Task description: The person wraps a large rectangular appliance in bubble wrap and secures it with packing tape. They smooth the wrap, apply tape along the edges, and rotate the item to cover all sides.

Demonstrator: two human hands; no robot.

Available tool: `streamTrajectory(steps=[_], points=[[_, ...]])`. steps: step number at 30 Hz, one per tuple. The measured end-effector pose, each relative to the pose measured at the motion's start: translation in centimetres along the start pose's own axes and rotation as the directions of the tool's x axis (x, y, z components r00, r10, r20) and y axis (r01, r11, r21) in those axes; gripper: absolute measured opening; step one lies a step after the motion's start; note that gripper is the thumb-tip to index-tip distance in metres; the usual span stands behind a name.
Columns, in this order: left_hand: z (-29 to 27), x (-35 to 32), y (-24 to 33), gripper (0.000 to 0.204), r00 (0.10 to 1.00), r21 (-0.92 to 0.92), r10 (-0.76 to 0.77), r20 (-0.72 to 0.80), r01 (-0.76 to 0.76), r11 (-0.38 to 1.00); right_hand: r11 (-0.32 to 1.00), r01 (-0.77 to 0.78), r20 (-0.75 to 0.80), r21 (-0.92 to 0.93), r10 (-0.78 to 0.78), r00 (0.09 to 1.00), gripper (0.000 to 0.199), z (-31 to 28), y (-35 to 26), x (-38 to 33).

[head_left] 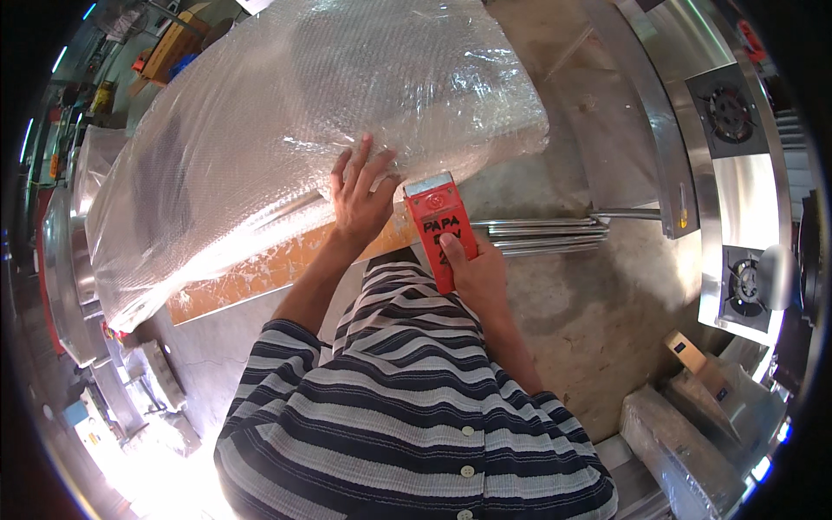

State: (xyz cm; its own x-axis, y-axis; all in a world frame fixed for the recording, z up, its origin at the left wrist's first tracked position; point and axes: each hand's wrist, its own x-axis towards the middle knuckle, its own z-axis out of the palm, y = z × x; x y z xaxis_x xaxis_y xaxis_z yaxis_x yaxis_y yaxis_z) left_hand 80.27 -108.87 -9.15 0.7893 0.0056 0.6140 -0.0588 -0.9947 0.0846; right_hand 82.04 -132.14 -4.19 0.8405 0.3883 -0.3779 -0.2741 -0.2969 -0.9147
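A large bulky item wrapped in clear bubble wrap (286, 113) fills the upper middle. My left hand (362, 192) lies on the near edge of the wrap, its fingers stretched out and spread, pressing flat. Just to its right, my right hand (472, 269) is closed around a red, box-shaped hand tool (439, 217) with a silver metal end and black handwriting; its exact kind does not show. The thumb rests on top of the tool, and its metal end faces the wrap's edge. Under the wrap sits a scuffed orange-brown board (251, 269).
Several shiny metal tubes (546, 236) lie right of the tool. A steel counter with black gas burners (731, 114) runs along the right. Wrapped boxes (676, 433) stand at the lower right. Cardboard (173, 48) and other goods crowd the far left.
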Motion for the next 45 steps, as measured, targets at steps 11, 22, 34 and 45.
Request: streamTrajectory(steps=[11,22,34,45], points=[[-0.8,1.1,0.6,0.018,0.996,-0.078,-0.086,-0.025,0.084,0.993,0.989,0.052,0.017,0.136,-0.055,0.998,0.033,1.7,11.0,1.6],[-0.8,0.1,1.4,0.042,0.916,-0.495,0.310,0.256,-0.151,0.856,0.963,0.248,-0.058,0.109,-0.243,0.968,0.045,6.2,13.6,8.4],[4.8,-2.4,0.1,0.084,0.421,-0.010,0.495,0.760,-0.754,0.657,0.799,-0.126,0.082,-0.588,0.214,0.973,0.065,1.0,13.8,8.5],[6.0,-4.2,-1.0,0.069,0.453,-0.251,0.412,0.791,-0.373,0.893,0.399,0.112,0.247,-0.910,0.306,0.920,0.036,-2.5,11.9,7.0]])
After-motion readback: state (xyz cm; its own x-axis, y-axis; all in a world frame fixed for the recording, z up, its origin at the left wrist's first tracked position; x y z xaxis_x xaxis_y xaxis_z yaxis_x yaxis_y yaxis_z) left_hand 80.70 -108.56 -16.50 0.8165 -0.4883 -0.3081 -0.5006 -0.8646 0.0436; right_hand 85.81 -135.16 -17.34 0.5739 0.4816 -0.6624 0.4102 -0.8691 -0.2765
